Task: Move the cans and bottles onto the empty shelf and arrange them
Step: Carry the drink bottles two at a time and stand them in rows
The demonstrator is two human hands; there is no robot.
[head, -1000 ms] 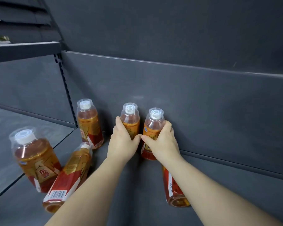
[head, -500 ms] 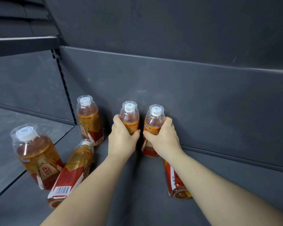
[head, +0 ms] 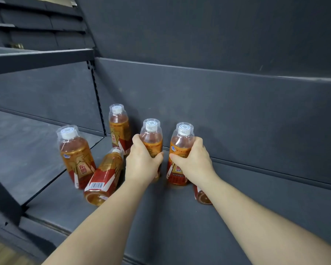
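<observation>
I look down at a dark grey shelf [head: 180, 226] with six bottles of amber drink, each with a white cap under a clear cover and a red and gold label. My left hand [head: 143, 163] is curled round the left held bottle [head: 151, 138], thumb on its right side, fingers wrapped behind it. My right hand [head: 193, 161] grips the right held bottle [head: 182, 142], thumb across the front of the label, fingers round the far side. Both stand upright, side by side with a narrow gap between them, near the shelf's back edge and just in front of the grey back panel [head: 237, 111]. The corner bottle [head: 118, 127] stands upright in the shelf's back left corner, just left of my left hand. The front left bottle [head: 75, 152] stands upright by the shelf's left edge, at the seam with the neighbouring shelf [head: 17, 150]. Between it and my left wrist, the fallen bottle [head: 103, 176] lies on its side, its base toward the front edge and its cap toward the back. The half-hidden bottle [head: 202, 196] also lies flat, mostly covered by my right forearm, only its base end showing. An upper shelf [head: 36, 58] juts out at top left.
</observation>
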